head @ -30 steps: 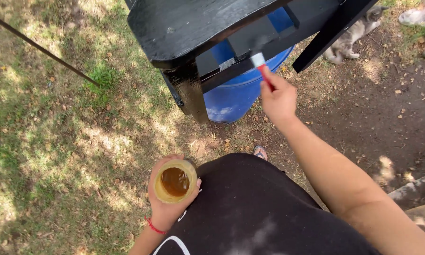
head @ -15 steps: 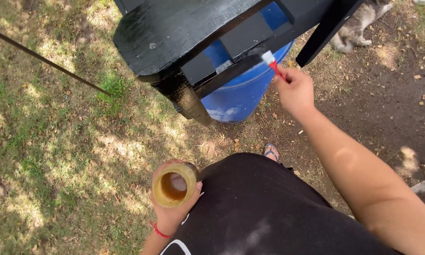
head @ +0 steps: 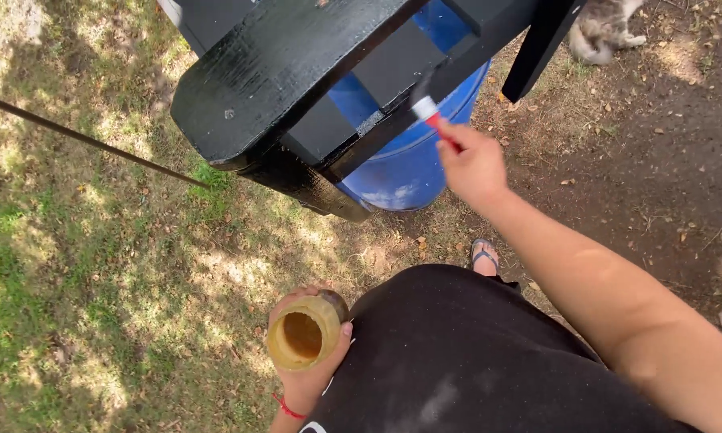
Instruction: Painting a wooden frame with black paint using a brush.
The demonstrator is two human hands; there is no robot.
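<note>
My right hand grips a paintbrush with a red handle and silver ferrule; its bristles rest on a black-painted wooden slat of a black wooden piece lying across a blue barrel. My left hand, with a red band at the wrist, holds an open yellowish jar against my black shirt, low in the head view. The jar's mouth faces up and its inside looks brownish.
Patchy grass and dry leaves cover the ground at left; bare dirt lies at right. A thin dark rod slants across the left. A grey-and-white cat stands at the top right. My sandalled foot shows below the barrel.
The view has drawn closer to the black piece. My right hand with the brush has slid leftward along the slat. The jar in my left hand has tilted slightly.
</note>
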